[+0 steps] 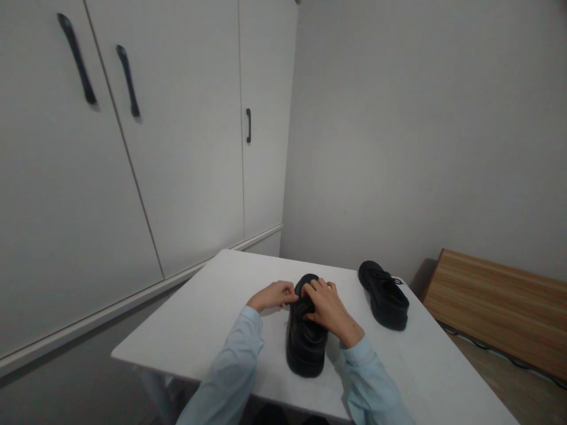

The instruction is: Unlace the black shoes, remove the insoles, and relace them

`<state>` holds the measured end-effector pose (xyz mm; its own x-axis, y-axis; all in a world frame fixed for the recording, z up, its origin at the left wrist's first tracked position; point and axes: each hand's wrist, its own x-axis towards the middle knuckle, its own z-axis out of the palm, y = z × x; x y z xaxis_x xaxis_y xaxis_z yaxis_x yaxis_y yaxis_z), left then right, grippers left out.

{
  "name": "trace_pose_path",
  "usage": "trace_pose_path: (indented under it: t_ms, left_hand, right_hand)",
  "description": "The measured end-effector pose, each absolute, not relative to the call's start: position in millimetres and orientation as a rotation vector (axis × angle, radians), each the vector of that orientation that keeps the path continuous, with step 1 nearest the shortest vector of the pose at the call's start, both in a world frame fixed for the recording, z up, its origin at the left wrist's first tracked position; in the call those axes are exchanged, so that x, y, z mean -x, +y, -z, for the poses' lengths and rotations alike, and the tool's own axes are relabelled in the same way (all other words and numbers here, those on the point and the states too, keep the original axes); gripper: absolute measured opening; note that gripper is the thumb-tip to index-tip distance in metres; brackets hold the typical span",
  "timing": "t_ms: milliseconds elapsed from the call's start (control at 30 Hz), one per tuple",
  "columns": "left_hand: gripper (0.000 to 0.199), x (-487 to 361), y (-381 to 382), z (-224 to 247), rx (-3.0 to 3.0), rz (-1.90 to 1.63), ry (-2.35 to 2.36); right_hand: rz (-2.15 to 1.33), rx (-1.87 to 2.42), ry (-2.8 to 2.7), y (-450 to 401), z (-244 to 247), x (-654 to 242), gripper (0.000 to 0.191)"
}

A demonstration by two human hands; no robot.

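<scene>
At the far left stands a white cupboard (133,165) with dark handles on its doors, reaching along the wall to the room's corner. In front of it sits the white counter (199,330), on which everything else rests. The left hand (272,295), coming out of a pale blue sleeve (230,372), lies curled at the left side of the near black shoe (305,345), its fingertips pinched together against the shoe's upper front part; what they pinch is too small and dark to tell, though it looks like the lacing. The near black shoe stands upright on its thick sole in the middle of the counter, heel toward the person and toe pointing away. The right hand (328,307) rests on top of this shoe from the right, fingers bent down over the lacing area and touching it, close to the left hand's fingertips, so both hands meet over the front of the shoe. Farther right, well apart from the hands, a second black shoe (384,294) lies near the counter's far right edge, laces visible on top. Beyond the counter at the right, a wooden board (500,307) stretches along the grey wall (420,130).
</scene>
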<state>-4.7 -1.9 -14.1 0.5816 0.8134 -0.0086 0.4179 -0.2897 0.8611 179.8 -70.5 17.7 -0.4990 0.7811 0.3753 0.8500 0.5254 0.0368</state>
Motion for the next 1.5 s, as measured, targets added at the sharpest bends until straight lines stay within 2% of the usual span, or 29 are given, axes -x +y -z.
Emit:
trace_pose_path:
  t_ms: [433,900,1000,1100,1233,1500]
  left_hand:
    - [0.041,5,-3,14,-1.900,-0.539,0.991]
    - [0.048,5,-3,13,-1.905,-0.543,0.965]
    - [0.048,5,-3,14,-1.908,-0.549,0.961]
    - [0.047,6,-3,13,-1.906,-0.543,0.968]
    - [0.044,5,-3,13,-1.935,-0.539,0.986]
    - [0.033,4,-3,11,-1.947,-0.666,0.868]
  right_hand:
    - [0.256,1.265,-2.547,-74,-22,-186,0.024]
    - [0.604,1.140,-2.693,-78,-26,-181,0.011]
    - [0.477,1.114,-2.663,-78,-25,-187,0.014]
    - [0.179,1.042,-2.540,-78,-21,-196,0.019]
    - [-0.198,0.967,-2.298,-76,-17,-204,0.015]
    - [-0.503,0.990,-2.050,-66,-23,-196,0.019]
